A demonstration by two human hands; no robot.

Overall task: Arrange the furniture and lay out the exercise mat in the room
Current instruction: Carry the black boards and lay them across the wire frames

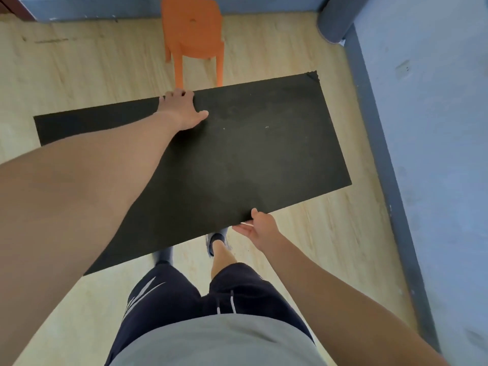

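The black mat (237,154) spans the frame's middle, long axis running from left to right edge, held across the body between the left hand (182,109) gripping its upper edge and the right hand (260,227) pinching its lower edge, orange chair (194,35) just beyond.

The left hand (182,108) grips the far edge of a black mat (250,151). The right hand (257,228) pinches its near edge. An orange chair (194,35) stands beyond, seemingly just clear of the mat.
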